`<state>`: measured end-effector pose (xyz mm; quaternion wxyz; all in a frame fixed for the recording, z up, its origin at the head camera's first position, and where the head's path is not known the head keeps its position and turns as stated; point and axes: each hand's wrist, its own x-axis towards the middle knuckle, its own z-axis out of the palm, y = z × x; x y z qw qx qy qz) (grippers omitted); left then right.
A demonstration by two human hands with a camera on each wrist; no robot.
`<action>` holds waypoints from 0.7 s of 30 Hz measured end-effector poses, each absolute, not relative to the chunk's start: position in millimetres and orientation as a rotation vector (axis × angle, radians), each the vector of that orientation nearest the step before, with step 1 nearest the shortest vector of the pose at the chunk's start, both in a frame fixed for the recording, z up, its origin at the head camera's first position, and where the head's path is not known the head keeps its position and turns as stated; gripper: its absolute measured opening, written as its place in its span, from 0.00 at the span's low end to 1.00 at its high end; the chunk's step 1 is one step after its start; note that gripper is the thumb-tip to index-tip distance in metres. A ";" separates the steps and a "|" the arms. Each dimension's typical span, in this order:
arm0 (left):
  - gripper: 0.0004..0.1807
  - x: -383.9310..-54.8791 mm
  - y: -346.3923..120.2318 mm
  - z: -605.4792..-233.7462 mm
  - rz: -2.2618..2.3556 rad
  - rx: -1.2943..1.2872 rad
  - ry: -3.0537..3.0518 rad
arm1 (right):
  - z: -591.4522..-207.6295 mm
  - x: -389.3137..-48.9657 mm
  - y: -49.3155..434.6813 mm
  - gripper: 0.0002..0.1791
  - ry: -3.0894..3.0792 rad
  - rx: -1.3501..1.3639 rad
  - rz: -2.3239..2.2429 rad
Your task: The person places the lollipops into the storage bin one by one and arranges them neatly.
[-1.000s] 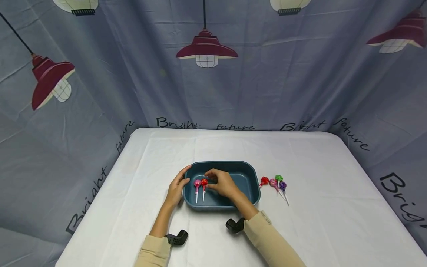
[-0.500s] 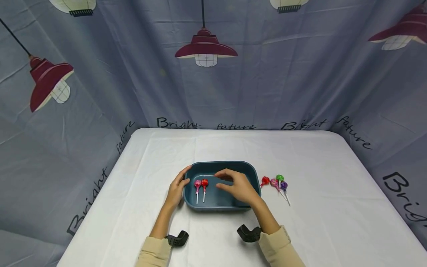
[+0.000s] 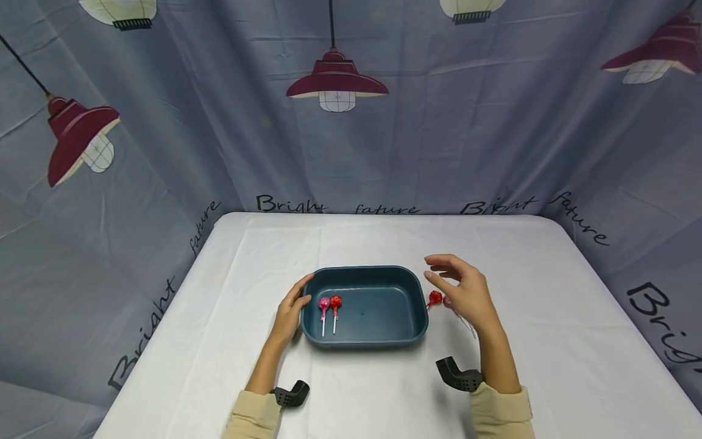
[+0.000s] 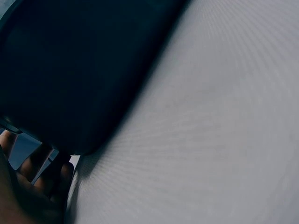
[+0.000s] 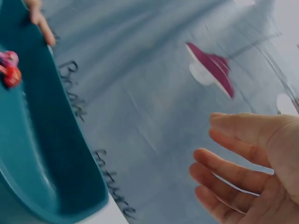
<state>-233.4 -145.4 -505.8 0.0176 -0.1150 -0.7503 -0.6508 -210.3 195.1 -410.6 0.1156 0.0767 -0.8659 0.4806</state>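
A dark teal rectangular tray point(image 3: 378, 314) lies on the table. In it, a pink lollipop point(image 3: 324, 303) and a red lollipop point(image 3: 336, 301) rest side by side near the left wall, sticks toward the person. My left hand point(image 3: 287, 314) holds the tray's left end, thumb at the rim and fingers round the far corner. Above the loose lollipops right of the tray is my right hand point(image 3: 463, 292), fingers apart and holding nothing. Of those, a red lollipop point(image 3: 435, 297) shows; the hand covers most of the others. The right wrist view shows the right hand point(image 5: 243, 163) with relaxed fingers.
A white cloth covers the table point(image 3: 263, 244). A grey-blue curtain point(image 3: 417, 152) printed with red lamps and lettering hangs behind and at both sides. Each wrist wears a black camera mount.
My right hand has left the red lollipop in the tray and moved right, out over the tray's right wall to the loose lollipops. The left hand and tray stay put.
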 end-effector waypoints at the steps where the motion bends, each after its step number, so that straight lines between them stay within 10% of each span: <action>1: 0.23 -233.6 -145.6 -505.8 -2.023 -0.359 -2.329 | -420.2 -215.9 204.1 0.19 -2.503 0.211 1.410; 10: 0.24 -233.9 -145.4 -506.9 -2.036 -0.366 -2.329 | -549.5 -275.7 294.8 0.19 -2.465 -0.101 1.010; 21: 0.24 -234.0 -145.3 -506.4 -2.038 -0.358 -2.323 | -552.9 -257.9 297.1 0.18 -2.422 -0.331 1.148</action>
